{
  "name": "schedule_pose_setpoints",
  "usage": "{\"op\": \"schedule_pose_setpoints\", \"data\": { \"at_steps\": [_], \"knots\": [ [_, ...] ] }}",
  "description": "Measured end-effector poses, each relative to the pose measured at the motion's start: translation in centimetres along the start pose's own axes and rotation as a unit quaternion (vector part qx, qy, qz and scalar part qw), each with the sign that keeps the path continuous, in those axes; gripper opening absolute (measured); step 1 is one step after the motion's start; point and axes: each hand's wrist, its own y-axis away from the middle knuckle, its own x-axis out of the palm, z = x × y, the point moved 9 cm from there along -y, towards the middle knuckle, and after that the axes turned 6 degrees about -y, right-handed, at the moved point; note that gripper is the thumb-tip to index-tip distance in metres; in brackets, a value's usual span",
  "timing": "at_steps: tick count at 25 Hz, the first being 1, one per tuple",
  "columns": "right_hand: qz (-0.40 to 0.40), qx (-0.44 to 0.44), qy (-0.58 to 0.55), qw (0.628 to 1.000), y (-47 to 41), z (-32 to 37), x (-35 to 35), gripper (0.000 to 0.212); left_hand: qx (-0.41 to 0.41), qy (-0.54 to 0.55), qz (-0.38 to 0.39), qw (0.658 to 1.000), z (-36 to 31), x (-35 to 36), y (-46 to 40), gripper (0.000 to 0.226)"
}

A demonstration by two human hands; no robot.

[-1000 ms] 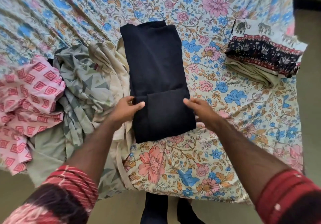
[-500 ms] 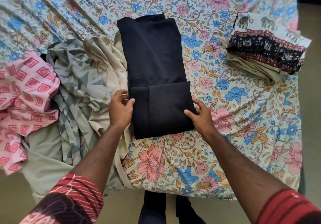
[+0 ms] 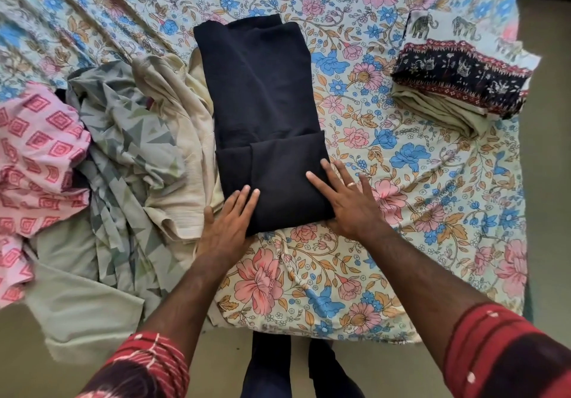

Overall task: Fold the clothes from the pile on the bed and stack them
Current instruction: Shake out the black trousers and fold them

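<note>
Your left hand point(image 3: 227, 224) and right hand point(image 3: 347, 199) lie flat, fingers straight, on the navy garment point(image 3: 265, 113); press that fold evenly, then roll upward.

A bedroom in a home — a bed point(image 3: 386, 243) takes up most of the view, covered with a flowered sheet in pink, blue and tan. Household laundry lies on it: a loose pile of clothes point(image 3: 117, 156) on one side, a small folded stack point(image 3: 457, 88) on the other. Plain floor point(image 3: 37, 366) shows beside the bed — nothing more.
</note>
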Motion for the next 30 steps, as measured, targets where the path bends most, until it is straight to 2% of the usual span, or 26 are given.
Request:
{"op": "schedule_pose_setpoints", "data": {
  "at_steps": [5,10,13,15,17,18,20,21,23,24,25,27,29,30],
  "knots": [
    [0.057,-0.007,0.007,0.998,0.5,-0.9,0.6,0.089,-0.024,-0.005,0.035,0.999,-0.9,-0.9,-1.1,0.085],
    [0.081,-0.042,-0.006,0.996,4.0,-2.1,-1.0,0.072,0.018,0.010,0.066,0.998,-4.0,-2.9,0.6,0.073],
    [0.098,-0.099,-0.008,0.990,9.1,-3.0,0.1,0.063,0.068,0.064,0.142,0.986,-7.8,-1.9,4.3,0.069],
    [0.107,-0.145,-0.043,0.983,13.0,-3.3,0.7,0.053,0.112,0.126,0.213,0.962,-10.2,-1.0,7.4,0.059],
    [0.138,-0.134,-0.136,0.972,16.1,-3.9,0.9,0.046,0.113,0.262,0.293,0.913,-11.5,-1.0,10.0,0.034],
    [0.164,-0.094,-0.214,0.958,16.8,-4.2,1.0,0.047,0.096,0.352,0.332,0.870,-11.7,-0.8,10.9,0.023],
    [0.180,0.003,-0.394,0.901,17.1,-4.9,0.7,0.049,0.037,0.539,0.352,0.764,-11.3,-1.1,11.2,0.020],
    [0.165,0.030,-0.487,0.857,16.6,-4.9,0.3,0.041,0.002,0.606,0.325,0.727,-10.6,-1.1,10.6,0.023],
    [0.092,0.082,-0.622,0.773,14.4,-5.1,-0.8,0.023,-0.076,0.687,0.270,0.670,-9.4,-0.8,9.1,0.043],
    [0.053,0.104,-0.642,0.757,13.0,-5.2,-1.1,0.021,-0.115,0.717,0.250,0.641,-8.9,-0.6,8.3,0.052],
    [0.012,0.119,-0.642,0.757,11.7,-5.1,-1.8,0.021,-0.150,0.741,0.232,0.612,-8.5,-0.7,7.4,0.055],
    [-0.061,0.127,-0.651,0.746,9.3,-5.0,-2.8,0.026,-0.200,0.775,0.198,0.566,-7.6,-1.0,5.5,0.051],
    [-0.081,0.139,-0.678,0.717,7.4,-5.2,-2.4,0.032,-0.232,0.802,0.158,0.527,-6.2,-1.6,3.5,0.050],
    [-0.064,0.149,-0.683,0.713,6.5,-5.4,-1.6,0.041,-0.243,0.801,0.132,0.530,-5.3,-1.5,2.6,0.051]
  ]
}}
